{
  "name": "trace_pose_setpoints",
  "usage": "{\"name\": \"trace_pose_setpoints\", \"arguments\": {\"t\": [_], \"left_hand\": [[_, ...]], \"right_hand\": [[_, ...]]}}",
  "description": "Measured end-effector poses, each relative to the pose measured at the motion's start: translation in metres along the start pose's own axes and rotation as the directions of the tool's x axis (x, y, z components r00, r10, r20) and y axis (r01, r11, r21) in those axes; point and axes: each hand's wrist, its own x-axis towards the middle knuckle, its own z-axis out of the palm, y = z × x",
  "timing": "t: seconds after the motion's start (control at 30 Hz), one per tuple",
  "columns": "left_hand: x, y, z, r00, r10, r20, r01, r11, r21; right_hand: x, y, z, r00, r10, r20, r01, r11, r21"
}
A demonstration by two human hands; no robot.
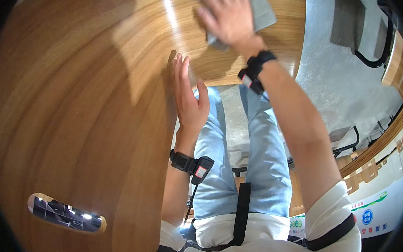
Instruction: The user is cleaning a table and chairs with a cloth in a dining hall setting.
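Note:
My right hand (227, 18) lies on a grey cloth (264, 10), palm down with the fingers spread; its fingers look blurred. The cloth rests on the wooden seat (283, 36) of what looks like a bentwood chair, and part of it is hidden under the hand. My left hand (191, 96) is held flat along the side edge of the chair's wooden backrest (80, 134), fingers straight and thumb apart, with nothing in it. Close to my body, the backrest has an oval slot (67, 213) cut through it.
Black bands with small devices circle both wrists, and a cable runs from the left device (203, 170). Beyond the seat lies a grey floor (318, 85). More chairs (374, 43) and a curved wooden edge (373, 153) stand at the right. A printed panel (371, 217) bears writing.

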Motion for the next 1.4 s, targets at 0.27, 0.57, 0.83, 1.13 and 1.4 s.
{"name": "trace_pose_setpoints", "arguments": {"t": [0.27,0.57,0.83,1.13,1.4], "left_hand": [[0.014,0.024,0.011,0.999,0.031,0.026,-0.033,0.996,0.082],[0.021,0.044,0.023,0.980,0.081,0.182,-0.093,0.994,0.061],[0.026,0.071,0.025,0.970,0.136,0.203,-0.148,0.988,0.044],[0.044,0.178,0.059,0.800,0.534,0.274,-0.553,0.833,-0.008],[0.042,0.270,0.070,0.541,0.818,0.196,-0.834,0.551,0.002]], "right_hand": [[-0.162,0.003,-0.025,0.939,-0.114,0.323,0.101,0.993,0.059],[-0.142,0.125,-0.054,0.844,0.527,-0.103,-0.535,0.840,-0.091],[-0.109,0.168,-0.044,0.198,0.980,0.022,-0.787,0.145,0.600],[-0.293,0.103,-0.093,0.298,0.889,0.348,0.686,-0.453,0.570],[-0.424,-0.008,-0.266,-0.007,0.951,0.310,0.579,-0.248,0.777]]}}
